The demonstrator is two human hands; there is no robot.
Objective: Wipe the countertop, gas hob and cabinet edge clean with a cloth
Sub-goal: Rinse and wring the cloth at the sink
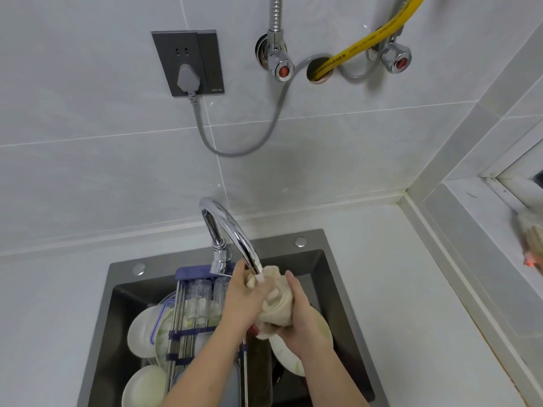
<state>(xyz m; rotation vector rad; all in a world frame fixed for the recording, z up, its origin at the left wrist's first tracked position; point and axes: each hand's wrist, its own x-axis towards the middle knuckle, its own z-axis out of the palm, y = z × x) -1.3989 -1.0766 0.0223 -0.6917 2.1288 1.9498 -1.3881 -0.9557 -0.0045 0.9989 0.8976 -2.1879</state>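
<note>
both hands hold a cream cloth (276,306) over the dark sink (332,277), right under the tip of the shiny tap (235,230). the left hand (245,301) is curled shut on the cloth's left side. the right hand (305,321) is wrapped tight around its right side. white plates (141,333) and a metal rack (179,324) sit in the sink's left half. the white countertop (396,289) runs around the sink.

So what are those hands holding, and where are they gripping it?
A bunched cream cloth, under the tap above the sink. The left hand grips its left side; the right hand wraps its right side and lower end.
</note>
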